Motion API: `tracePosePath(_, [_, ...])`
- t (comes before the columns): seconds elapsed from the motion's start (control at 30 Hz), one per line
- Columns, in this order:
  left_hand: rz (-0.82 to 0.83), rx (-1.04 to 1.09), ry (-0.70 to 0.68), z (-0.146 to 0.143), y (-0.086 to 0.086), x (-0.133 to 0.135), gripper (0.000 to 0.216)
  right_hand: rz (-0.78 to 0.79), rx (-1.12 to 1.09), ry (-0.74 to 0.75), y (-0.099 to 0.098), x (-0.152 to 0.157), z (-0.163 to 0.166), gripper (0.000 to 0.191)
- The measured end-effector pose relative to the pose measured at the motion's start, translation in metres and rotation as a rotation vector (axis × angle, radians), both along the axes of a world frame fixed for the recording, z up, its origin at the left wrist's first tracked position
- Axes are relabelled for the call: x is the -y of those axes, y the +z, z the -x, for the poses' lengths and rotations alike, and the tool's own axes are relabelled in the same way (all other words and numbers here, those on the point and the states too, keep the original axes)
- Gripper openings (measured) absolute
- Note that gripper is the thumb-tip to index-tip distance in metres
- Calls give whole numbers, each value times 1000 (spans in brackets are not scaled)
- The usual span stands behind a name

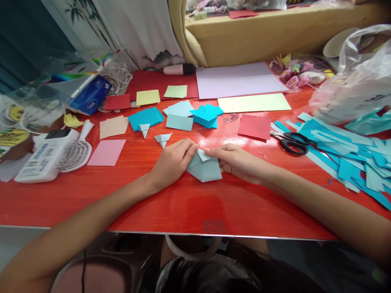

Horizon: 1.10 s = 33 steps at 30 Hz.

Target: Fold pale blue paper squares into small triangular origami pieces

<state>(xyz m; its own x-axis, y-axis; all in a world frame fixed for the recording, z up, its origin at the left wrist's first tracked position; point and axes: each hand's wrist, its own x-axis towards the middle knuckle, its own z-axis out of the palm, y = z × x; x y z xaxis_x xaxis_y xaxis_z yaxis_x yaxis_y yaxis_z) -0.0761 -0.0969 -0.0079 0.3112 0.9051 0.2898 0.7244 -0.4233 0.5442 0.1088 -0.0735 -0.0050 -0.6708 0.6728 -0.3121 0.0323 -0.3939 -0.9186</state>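
Note:
Between my two hands is a pale blue sheet of paper (207, 170), partly folded, with a flap raised along its top edge. My left hand (179, 156) grips its upper left side, fingers curled and thumb near the flap. On the right, my right hand (233, 160) pinches the upper right corner with the thumb on top and fingers beneath. Two small folded pale blue paper pieces, one (163, 139) just beyond my left hand and another (144, 129) farther left, lie on the red table (152, 211).
Blue paper squares (146, 119) and a red square (254, 127) lie beyond my hands. Black-handled scissors (293, 143) rest beside a heap of blue paper strips (351, 150). At left are a hairbrush (76, 152) and a white box-like item (45, 156); a plastic bag (357, 81) stands right.

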Motion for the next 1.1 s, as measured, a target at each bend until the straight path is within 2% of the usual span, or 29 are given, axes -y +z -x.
tracePosePath(0.1, [-3, -17, 12, 0, 0, 1, 24, 53, -59, 14, -5, 0, 0, 29])
tracePosePath(0.6, [-32, -1, 12, -2, -2, 3, 22, 23, -96, 54, -6, -1, -1, 18])
tracePosePath(0.73, [77, 60, 30, -2, 1, 2, 24, 50, -97, 28, -6, -1, -1, 17])
tracePosePath(0.87, [183, 168, 22, 0, 4, -2, 24, 84, -109, -77, -7, -2, 0, 16])
tracePosePath(0.97, [236, 271, 13, 3, 1, -5, 22, 84, -135, -168, -8, -2, 1, 16])
tracePosePath(1.1, [283, 365, 19, 5, -4, -9, 23, 86, -158, -197, -8, -2, 1, 21])
